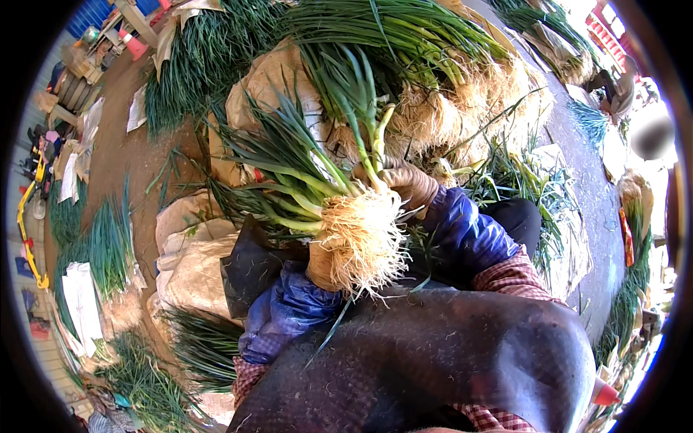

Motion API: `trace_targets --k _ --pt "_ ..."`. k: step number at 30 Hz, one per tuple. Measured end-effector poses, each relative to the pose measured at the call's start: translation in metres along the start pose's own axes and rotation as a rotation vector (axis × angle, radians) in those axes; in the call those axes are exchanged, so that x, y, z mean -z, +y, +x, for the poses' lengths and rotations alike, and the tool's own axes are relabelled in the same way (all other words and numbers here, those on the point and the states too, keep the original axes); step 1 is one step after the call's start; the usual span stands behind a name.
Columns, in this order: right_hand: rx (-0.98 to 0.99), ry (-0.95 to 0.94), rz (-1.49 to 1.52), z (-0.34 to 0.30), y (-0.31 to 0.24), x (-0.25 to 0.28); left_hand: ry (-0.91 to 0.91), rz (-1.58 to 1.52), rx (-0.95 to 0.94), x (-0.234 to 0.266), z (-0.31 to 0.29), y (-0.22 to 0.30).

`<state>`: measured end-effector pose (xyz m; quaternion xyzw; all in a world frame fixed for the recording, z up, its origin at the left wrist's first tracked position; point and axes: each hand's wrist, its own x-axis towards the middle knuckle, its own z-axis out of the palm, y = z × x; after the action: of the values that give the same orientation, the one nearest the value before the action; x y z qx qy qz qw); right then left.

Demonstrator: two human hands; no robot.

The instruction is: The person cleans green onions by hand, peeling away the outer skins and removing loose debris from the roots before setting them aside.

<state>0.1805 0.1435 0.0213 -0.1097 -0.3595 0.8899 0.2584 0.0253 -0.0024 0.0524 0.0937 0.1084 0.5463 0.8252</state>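
Note:
Above my lap is a bunch of green onions [361, 234], its pale, stringy roots hanging toward me and its green leaves fanning out to the far left. My gloved left hand [320, 265] holds the bunch from below and is mostly hidden by the roots. At the bunch's right side, my gloved right hand [410, 180] is closed round the lower stems of a green onion [377, 141] that stands up with its leaves pointing away. Blue sleeve covers [462, 227] are on both forearms. A dark apron [447, 346] with bits of root on it lies over my lap.
Just beyond my hands, a large heap of green onions [440, 97] has its roots toward me. Loose leaves [530, 173] lie at the right. Tan sacking [198, 270] is at my left, near more green onions [108, 245]. A person [622, 86] is at the far right.

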Motion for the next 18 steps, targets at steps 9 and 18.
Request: trace_targets --k 9,18 --pt "-0.016 0.439 -0.107 0.008 -0.019 0.029 -0.085 -0.076 0.030 0.034 -0.004 -0.003" --pt "0.098 0.451 -0.790 -0.057 -0.048 -0.066 0.136 0.000 -0.070 0.027 0.000 -0.003"
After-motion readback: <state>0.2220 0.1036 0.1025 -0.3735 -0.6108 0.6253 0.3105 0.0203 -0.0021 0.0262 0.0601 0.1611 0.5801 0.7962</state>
